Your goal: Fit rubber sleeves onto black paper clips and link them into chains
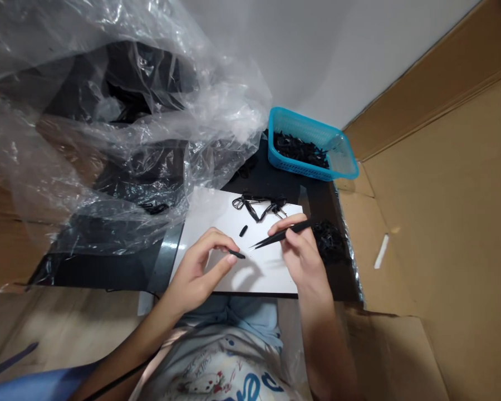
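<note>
Over the white sheet (234,281), my left hand (202,264) pinches a small, narrow black piece (237,254) between thumb and fingertips. My right hand (300,250) holds black tweezers (278,235) like a pen. Their tips look slightly apart, point left and stop just short of the piece, with nothing visible between them. A short black oblong piece (243,230) lies on the sheet between my hands. Further back on the sheet is a loose cluster of black parts (259,209), some looped. What these parts are, I cannot tell.
A blue plastic basket (313,174) with many black pieces stands at the back right of the black table (150,273). Crumpled clear plastic (221,122) covers the left side. A dark heap (329,242) lies beside my right hand. Cardboard (442,211) borders the right.
</note>
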Available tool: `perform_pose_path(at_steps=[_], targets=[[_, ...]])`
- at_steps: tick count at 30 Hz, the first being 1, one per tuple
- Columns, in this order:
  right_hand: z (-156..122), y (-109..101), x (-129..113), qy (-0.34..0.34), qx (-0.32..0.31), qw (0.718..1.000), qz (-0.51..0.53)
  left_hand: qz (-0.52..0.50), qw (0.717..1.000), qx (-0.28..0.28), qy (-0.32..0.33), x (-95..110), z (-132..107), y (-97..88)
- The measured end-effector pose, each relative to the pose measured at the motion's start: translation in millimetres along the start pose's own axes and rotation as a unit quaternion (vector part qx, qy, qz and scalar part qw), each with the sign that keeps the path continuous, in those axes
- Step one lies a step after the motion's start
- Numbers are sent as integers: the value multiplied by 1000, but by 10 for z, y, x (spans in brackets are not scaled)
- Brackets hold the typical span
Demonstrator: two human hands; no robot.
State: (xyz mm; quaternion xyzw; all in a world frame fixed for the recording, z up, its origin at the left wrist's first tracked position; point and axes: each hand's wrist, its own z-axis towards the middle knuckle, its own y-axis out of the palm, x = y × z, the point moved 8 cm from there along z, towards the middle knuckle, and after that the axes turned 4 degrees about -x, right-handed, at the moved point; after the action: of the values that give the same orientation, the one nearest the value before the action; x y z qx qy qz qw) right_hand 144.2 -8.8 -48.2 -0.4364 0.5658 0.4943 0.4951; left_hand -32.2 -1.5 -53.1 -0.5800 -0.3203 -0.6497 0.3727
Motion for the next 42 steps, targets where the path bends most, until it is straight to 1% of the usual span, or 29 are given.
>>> perform_pose_path(at_steps=[2, 5, 7, 9, 11, 13, 14, 16, 17, 19, 21, 22, 25, 27, 29, 32, 36, 42], targets=[[-68, 52, -91, -44, -2, 999, -26, -6, 998, -54, 2, 28, 4, 71], [-143, 151, -133, -60, -30, 997, -38, -4, 990, -139, -16, 31, 11, 189], [-160, 169, -138, -63, -34, 996, -45, -11, 986, -162, -18, 41, 26, 232], [-152, 179, -117, -53, -44, 996, -62, -14, 987, -158, -17, 49, 50, 241], [-135, 206, -67, -31, -71, 993, -88, -3, 989, -145, -12, 56, 68, 237], [-126, 222, -5, -8, -90, 990, -105, 14, 989, -145, -6, 64, 68, 253], [-126, 217, 17, -2, -89, 990, -108, 22, 989, -146, -1, 72, 63, 259], [-139, 157, 18, -13, -54, 993, -101, 49, 990, -129, 6, 92, 51, 240], [-156, 111, -11, -34, -24, 995, -93, 65, 991, -114, 9, 108, 44, 219], [-223, 16, -120, -97, 40, 992, -75, 84, 993, -83, 22, 165, 23, 171], [-326, -15, -265, -171, 72, 981, -58, 81, 994, -63, 39, 238, -5, 139], [-383, 7, -344, -206, 70, 974, -59, 74, 995, -55, 47, 274, -21, 129], [-550, 142, -558, -292, 38, 952, -86, 69, 995, -40, 53, 339, -57, 115], [-633, 200, -649, -322, 31, 941, -95, 66, 996, -36, 52, 354, -68, 120], [-673, 215, -689, -330, 32, 939, -90, 61, 996, -34, 51, 358, -69, 125], [-672, 218, -691, -322, 26, 942, -87, 60, 996, -33, 48, 354, -65, 131], [-644, 223, -659, -301, 19, 948, -106, 59, 996, -38, 49, 351, -63, 147], [-656, 226, -649, -289, 17, 947, -136, 54, 997, -38, 51, 343, -57, 161]])
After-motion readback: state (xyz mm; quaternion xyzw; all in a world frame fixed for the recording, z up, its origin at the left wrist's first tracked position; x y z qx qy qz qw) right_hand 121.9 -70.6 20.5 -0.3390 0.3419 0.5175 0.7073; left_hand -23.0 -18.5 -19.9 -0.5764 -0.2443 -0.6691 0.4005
